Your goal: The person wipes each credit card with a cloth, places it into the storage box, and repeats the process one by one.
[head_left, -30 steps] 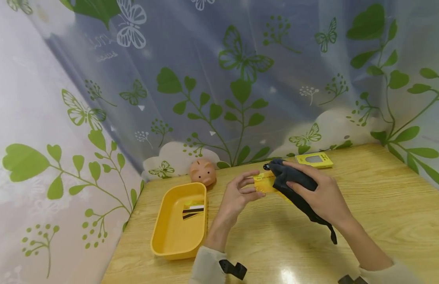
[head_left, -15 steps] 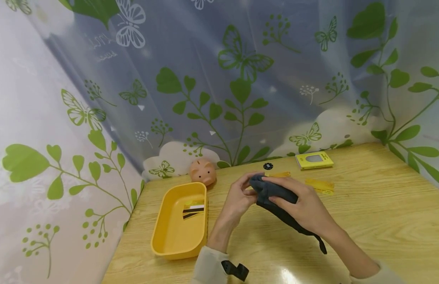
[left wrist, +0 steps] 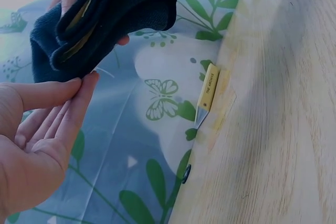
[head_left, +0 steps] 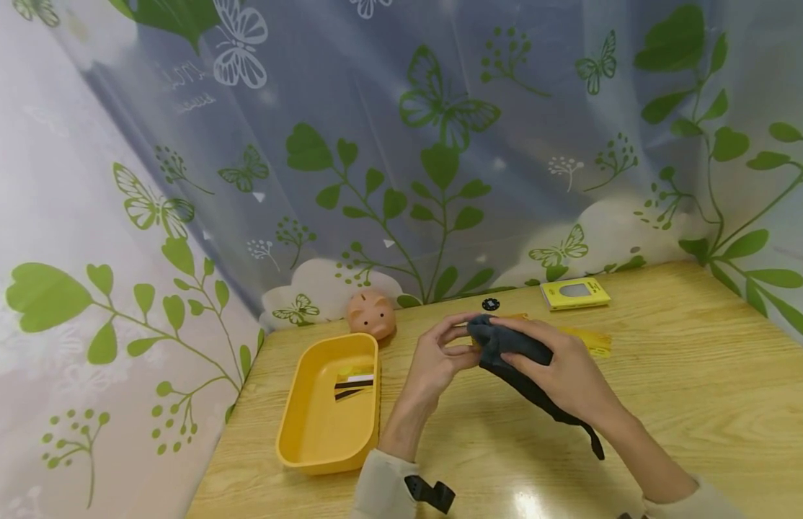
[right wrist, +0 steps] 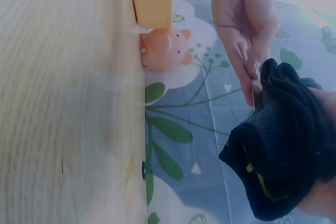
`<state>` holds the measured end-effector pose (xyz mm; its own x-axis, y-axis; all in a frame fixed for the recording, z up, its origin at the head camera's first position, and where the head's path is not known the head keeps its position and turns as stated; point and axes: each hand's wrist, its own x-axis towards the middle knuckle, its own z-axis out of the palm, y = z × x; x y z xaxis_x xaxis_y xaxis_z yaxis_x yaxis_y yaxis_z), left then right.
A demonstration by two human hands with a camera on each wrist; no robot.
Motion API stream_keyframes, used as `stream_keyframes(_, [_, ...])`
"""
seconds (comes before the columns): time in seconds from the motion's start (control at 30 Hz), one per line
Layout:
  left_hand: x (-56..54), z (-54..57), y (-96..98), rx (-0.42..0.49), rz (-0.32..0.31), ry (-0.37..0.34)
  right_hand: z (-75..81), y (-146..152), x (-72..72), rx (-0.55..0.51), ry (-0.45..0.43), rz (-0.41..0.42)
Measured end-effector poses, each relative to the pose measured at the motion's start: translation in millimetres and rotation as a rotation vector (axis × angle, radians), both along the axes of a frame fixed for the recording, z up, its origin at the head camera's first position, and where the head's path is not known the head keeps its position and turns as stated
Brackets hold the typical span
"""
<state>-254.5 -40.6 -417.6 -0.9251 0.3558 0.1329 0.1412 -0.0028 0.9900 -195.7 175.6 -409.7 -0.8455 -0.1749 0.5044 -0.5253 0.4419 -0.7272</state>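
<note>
My right hand grips a folded dark navy cloth, with a thin tail hanging toward the table. At the cloth's left end, my left hand pinches a thin, see-through yellow card whose edge peeks out between its fingertips in the right wrist view. The cloth is wrapped over the card and hides most of it. Yellow also shows inside the folds of the cloth in the left wrist view, where thumb and forefinger of the left hand meet beside the cloth.
A yellow tray with several small pieces stands left, near a pink piggy bank. Farther back lie a black disc and a yellow box. Another see-through yellow card lies behind the right hand. A patterned curtain borders the table.
The cloth in my right hand has slid left over the yellow card up to the left fingertips, then shifted slightly back right. The left hand keeps its pinch and has barely moved.
</note>
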Motion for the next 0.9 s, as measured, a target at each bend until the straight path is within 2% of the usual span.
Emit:
stream_keyframes(0.37, [-0.3, 3.5, -3.7, 0.042, 0.033, -0.034, 4.0, 18.5, -4.2, -0.002, -0.034, -0.079])
stream_keyframes(0.6, [-0.7, 5.4, -8.0, 0.046, 0.063, -0.045, 2.9, 31.0, -7.3, 0.008, -0.026, -0.142])
stream_keyframes(0.73, [-2.6, 5.2, -9.6, 0.098, 0.064, -0.062, 5.4, 40.0, -7.2, 0.02, -0.034, -0.197])
stream_keyframes(0.9, [-4.4, 4.6, -10.0, 0.145, 0.054, -0.067, 9.4, 46.5, -6.9, -0.002, -0.006, -0.218])
